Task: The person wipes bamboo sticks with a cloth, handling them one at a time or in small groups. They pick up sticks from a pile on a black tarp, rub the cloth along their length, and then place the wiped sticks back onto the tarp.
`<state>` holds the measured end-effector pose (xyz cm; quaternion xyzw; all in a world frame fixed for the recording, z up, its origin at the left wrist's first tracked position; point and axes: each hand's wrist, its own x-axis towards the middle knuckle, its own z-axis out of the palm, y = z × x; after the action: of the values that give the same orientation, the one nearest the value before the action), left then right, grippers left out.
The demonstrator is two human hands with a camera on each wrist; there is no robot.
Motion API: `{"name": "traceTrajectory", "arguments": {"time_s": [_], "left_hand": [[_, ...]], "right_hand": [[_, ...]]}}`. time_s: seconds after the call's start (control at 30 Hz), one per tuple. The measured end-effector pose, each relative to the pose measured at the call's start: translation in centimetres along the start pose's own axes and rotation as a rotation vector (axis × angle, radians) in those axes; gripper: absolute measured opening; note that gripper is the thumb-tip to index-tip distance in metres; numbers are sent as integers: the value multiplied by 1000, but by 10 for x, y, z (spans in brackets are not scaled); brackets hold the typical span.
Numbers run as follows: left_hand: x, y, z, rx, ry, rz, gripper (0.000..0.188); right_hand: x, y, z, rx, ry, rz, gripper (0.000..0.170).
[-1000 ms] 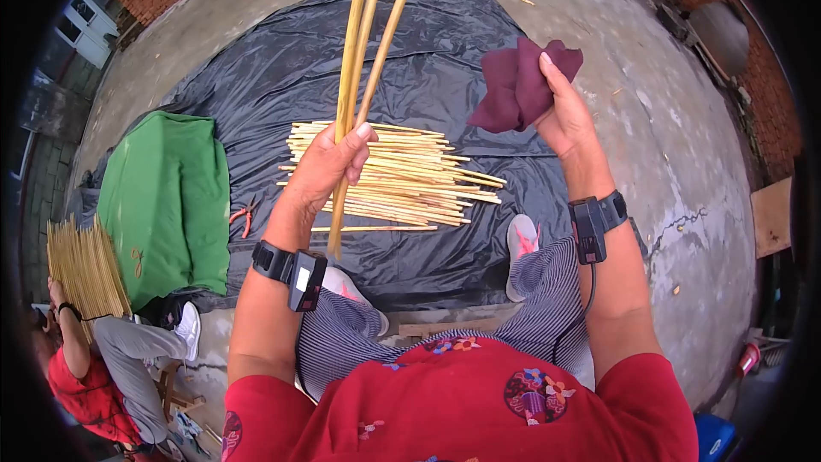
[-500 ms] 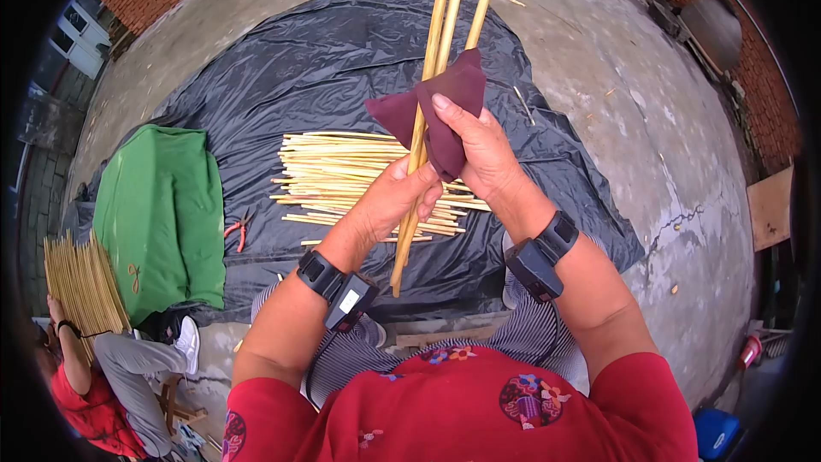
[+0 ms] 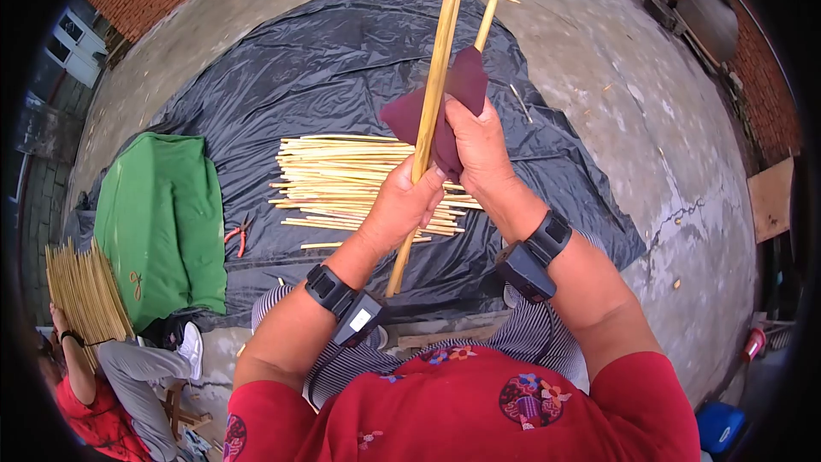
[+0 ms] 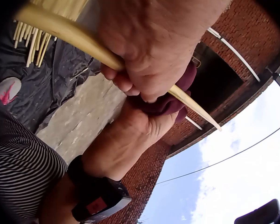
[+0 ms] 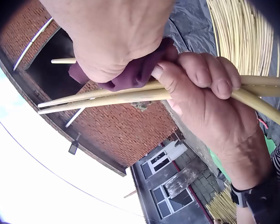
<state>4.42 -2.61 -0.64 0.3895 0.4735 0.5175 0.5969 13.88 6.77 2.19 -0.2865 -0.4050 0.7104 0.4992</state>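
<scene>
Long, pale yellow peeled sticks (image 3: pixel 439 64) slant upward from my left hand (image 3: pixel 400 204), whose fingers curl round them low down. My right hand (image 3: pixel 484 152) grips a dark purple cloth (image 3: pixel 468 79) just above, its thumb pressed on the folds. One stick (image 3: pixel 491 7) runs into the cloth and sticks out above it, apart from the others. In the right wrist view, the cloth (image 5: pixel 136 71) is bunched under the right palm, and the left thumb and fingers close around the sticks. The right fingers are mostly hidden by cloth.
A pile of similar sticks (image 3: pixel 329 178) lies on black plastic sheeting (image 3: pixel 368 60). Red-handled pliers (image 3: pixel 237 235) and a green cloth cover (image 3: pixel 162 214) are to the left. Another person (image 3: pixel 94 385) sits at lower left holding a stick bundle (image 3: pixel 85 287). Concrete (image 3: pixel 676 154) surrounds the sheet.
My right hand has brought the cloth leftward from the side onto the sticks. My left hand has shifted right with them. Lately one stick has slid lower and parted from the others.
</scene>
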Motion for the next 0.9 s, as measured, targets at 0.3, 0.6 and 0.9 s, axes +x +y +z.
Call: {"name": "traceTrajectory", "arguments": {"time_s": [0.3, 0.6, 0.9], "left_hand": [[-11, -4, 5, 58, -96, -132, 20], [-9, -2, -7, -99, -68, -209, 22], [-28, -6, -5, -181, -286, -415, 36]], "right_hand": [[30, -31, -31, 292, 137, 19, 17], [-7, 12, -5, 120, 17, 101, 15], [65, -38, -73, 402, 161, -85, 21]]}}
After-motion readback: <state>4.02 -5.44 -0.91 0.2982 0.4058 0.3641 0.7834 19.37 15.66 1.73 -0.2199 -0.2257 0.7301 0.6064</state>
